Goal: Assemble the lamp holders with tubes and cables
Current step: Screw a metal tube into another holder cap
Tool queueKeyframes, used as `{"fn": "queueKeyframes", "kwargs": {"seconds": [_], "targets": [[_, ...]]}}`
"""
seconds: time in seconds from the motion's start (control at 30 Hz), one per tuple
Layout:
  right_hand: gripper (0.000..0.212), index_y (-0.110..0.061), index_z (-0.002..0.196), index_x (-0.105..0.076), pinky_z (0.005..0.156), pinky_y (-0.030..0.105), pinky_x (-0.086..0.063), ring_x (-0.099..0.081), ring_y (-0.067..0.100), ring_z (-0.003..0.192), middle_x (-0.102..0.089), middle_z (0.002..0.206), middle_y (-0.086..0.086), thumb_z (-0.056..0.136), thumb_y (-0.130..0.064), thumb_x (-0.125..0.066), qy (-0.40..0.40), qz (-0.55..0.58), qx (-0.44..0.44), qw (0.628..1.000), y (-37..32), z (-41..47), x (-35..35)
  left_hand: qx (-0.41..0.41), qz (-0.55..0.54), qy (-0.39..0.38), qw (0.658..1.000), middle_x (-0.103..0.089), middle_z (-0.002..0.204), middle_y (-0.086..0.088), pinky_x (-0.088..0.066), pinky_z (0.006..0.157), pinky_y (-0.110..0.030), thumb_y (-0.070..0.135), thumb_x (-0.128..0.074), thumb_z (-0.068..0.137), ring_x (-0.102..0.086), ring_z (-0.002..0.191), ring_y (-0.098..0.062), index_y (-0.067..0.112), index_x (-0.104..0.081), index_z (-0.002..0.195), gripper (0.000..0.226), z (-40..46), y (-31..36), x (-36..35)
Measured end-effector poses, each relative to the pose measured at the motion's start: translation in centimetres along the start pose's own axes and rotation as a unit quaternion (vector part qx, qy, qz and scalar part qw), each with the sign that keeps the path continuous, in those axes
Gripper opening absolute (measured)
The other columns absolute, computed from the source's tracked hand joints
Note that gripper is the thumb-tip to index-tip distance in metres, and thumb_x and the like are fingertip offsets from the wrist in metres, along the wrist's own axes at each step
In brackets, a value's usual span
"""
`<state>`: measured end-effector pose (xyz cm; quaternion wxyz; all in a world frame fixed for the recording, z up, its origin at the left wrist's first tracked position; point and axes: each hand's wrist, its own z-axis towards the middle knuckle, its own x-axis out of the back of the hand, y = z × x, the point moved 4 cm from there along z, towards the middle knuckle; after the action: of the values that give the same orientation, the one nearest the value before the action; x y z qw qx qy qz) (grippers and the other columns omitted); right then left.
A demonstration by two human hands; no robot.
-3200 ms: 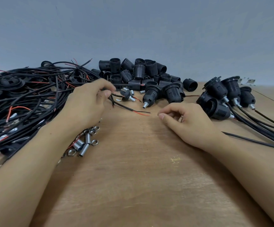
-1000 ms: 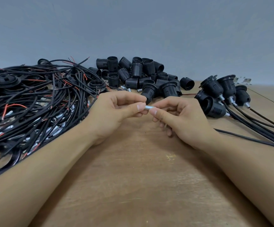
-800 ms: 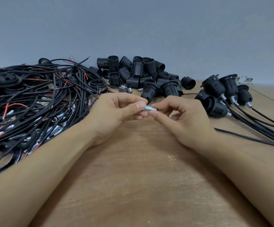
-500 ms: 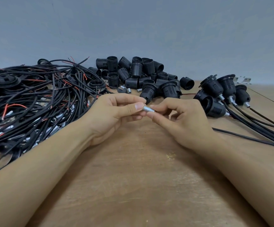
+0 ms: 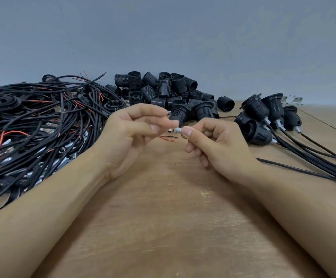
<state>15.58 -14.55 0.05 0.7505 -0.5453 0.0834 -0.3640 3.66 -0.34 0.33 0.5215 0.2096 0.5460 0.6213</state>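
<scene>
The right hand (image 5: 219, 145) pinches a small metal tube (image 5: 178, 130). At its nine o'clock, the left hand (image 5: 127, 135) pinches another small metal piece (image 5: 170, 131), mostly hidden by fingertips and blurred.

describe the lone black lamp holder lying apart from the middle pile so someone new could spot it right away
Start at the black holder pile by the far wall. Just off its right edge, on bare wooden table, lies the lone holder. It touches no neighbour and, unlike the right-hand group, has no cable.

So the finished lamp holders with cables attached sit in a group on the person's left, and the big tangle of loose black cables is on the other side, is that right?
Not quite. The head view shows it reversed: the finished lamp holders with cables sit on the person's right, and the tangle of loose black cables lies on the left.
</scene>
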Motion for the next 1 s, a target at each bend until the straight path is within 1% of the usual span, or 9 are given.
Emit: {"fn": "queueKeyframes", "kwargs": {"seconds": [0.17,0.27,0.3,0.4,0.53,0.6,0.73,0.87,1.0], "targets": [[0.021,-0.006,0.080,-0.067,0.037,0.022,-0.040,-0.049,0.007,0.043,-0.066,0.062,0.001,0.093,-0.021,-0.067,0.005,0.015,-0.016,1.000,0.4,0.2,0.2,0.012,0.134,-0.017,0.991,-0.074,0.111,-0.009,-0.049,0.102,-0.039,-0.005,-0.052,0.063,-0.063,0.119,-0.022,0.008,-0.062,0.123,0.062,-0.2,0.0,-0.6],[0.023,-0.002,0.082,-0.067,0.037,0.025,-0.040,-0.049,0.012,0.044,-0.066,0.062,0.002,0.093,-0.022,-0.067,0.006,0.016,-0.025,1.000,0.6,0.3,0.3,-0.040,0.129,0.003,0.991,-0.072,0.067,-0.006,-0.049,0.099,-0.042,-0.006,-0.044,0.060,-0.068,0.107,-0.029,0.005,-0.063,0.117,0.061,-0.4,0.9,-0.4],[0.024,-0.002,0.082,-0.067,0.038,0.025,-0.041,-0.050,0.013,0.045,-0.066,0.062,0.002,0.094,-0.022,-0.066,0.005,0.017,-0.026,0.999,0.6,0.3,0.3,-0.047,0.133,0.009,0.990,-0.071,0.066,-0.005,-0.050,0.097,-0.042,-0.005,-0.043,0.059,-0.069,0.103,-0.029,0.007,-0.065,0.113,0.059,-0.5,1.2,-0.4],[0.021,-0.004,0.081,-0.067,0.039,0.025,-0.041,-0.051,0.012,0.049,-0.066,0.063,0.002,0.094,-0.021,-0.066,-0.002,0.019,-0.023,1.000,0.6,0.4,0.3,-0.030,0.179,-0.034,0.983,-0.075,0.104,-0.009,-0.046,0.100,-0.040,-0.003,-0.045,0.057,-0.063,0.117,-0.023,0.010,-0.060,0.123,0.069,-0.7,0.9,-1.1],[0.026,0.001,0.084,-0.066,0.041,0.029,-0.039,-0.050,0.018,0.047,-0.066,0.063,0.001,0.094,-0.023,-0.065,-0.001,0.030,-0.033,0.999,0.7,0.4,0.4,-0.059,0.131,0.016,0.990,-0.067,0.063,-0.005,-0.049,0.094,-0.035,-0.002,-0.041,0.056,-0.066,0.097,-0.024,0.005,-0.064,0.115,0.063,-0.5,1.2,-0.5],[0.028,0.003,0.085,-0.065,0.043,0.032,-0.038,-0.048,0.027,0.051,-0.065,0.063,0.002,0.093,-0.025,-0.065,-0.005,0.040,-0.037,0.999,0.8,0.4,0.4,-0.048,0.125,0.026,0.991,-0.071,0.077,-0.006,-0.049,0.093,-0.034,0.001,-0.041,0.055,-0.065,0.094,-0.021,0.007,-0.065,0.113,0.063,-0.4,1.2,-0.2],[0.030,0.003,0.085,-0.065,0.043,0.032,-0.036,-0.047,0.031,0.054,-0.065,0.063,0.003,0.092,-0.026,-0.065,-0.022,0.047,-0.033,0.998,0.8,0.4,0.1,0.004,0.198,-0.033,0.980,-0.069,0.122,-0.008,-0.047,0.099,-0.042,0.002,-0.048,0.056,-0.060,0.120,-0.022,0.016,-0.060,0.126,0.073,-0.7,0.3,-0.9],[0.022,-0.006,0.079,-0.067,0.039,0.027,-0.037,-0.046,0.023,0.047,-0.065,0.063,0.005,0.093,-0.022,-0.065,-0.021,0.049,-0.034,0.998,1.0,0.4,0.1,0.022,0.188,-0.071,0.979,-0.070,0.120,-0.010,-0.050,0.089,-0.030,0.000,-0.050,0.059,-0.065,0.114,-0.025,0.011,-0.058,0.127,0.070,-0.7,0.1,-1.3],[0.020,-0.009,0.077,-0.067,0.038,0.026,-0.037,-0.044,0.026,0.048,-0.064,0.063,0.007,0.093,-0.021,-0.066,0.008,0.061,-0.047,0.997,1.2,0.5,0.4,-0.020,0.265,0.015,0.964,-0.073,0.110,-0.004,-0.054,0.081,-0.028,-0.007,-0.056,0.071,-0.069,0.101,-0.014,0.018,-0.067,0.114,0.052,-0.4,0.1,-0.2]]}}
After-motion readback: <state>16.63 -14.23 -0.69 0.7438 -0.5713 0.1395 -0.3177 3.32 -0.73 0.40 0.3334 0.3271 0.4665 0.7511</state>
